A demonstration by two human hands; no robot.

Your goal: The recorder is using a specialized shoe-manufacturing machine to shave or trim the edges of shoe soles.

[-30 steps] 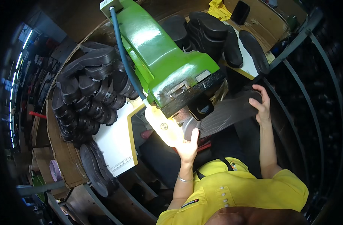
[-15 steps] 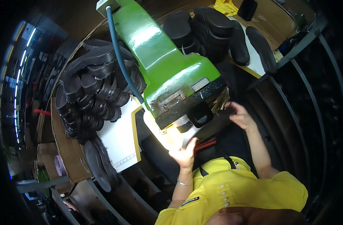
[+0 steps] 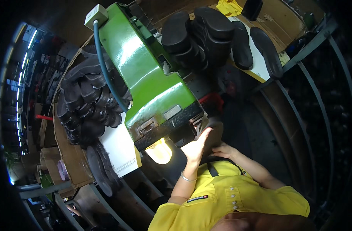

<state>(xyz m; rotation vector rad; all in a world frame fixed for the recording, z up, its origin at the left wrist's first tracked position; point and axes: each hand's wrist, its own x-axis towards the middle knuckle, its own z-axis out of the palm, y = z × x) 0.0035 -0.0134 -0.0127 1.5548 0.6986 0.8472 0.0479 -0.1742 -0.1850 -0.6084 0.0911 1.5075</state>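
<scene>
Under the head of a green machine (image 3: pixel 156 96), my left hand (image 3: pixel 196 149) is closed on a dark shoe sole (image 3: pixel 214 134), its thumb laid up along the near side. My right hand (image 3: pixel 224 150) grips the lower right edge of that sole, fingers bent around it. The sole's upper left part is hidden by the machine's black front bar (image 3: pixel 170 127) and by my left hand. Just left of my left hand glows a lit lamp (image 3: pixel 159 151).
Dark soles (image 3: pixel 89 92) are heaped in a cardboard box on the left, beside a white board (image 3: pixel 124 148). More stacked soles (image 3: pixel 212 34) stand behind the machine, with single soles (image 3: pixel 266 50) at the right. A blue-grey cable (image 3: pixel 103 65) runs down the machine. Metal rails (image 3: pixel 301 102) curve along the right.
The machine appears further left in view. My right hand has come in from the right, from near the machine's front to the sole's lower edge; my hands are now close together on it.
</scene>
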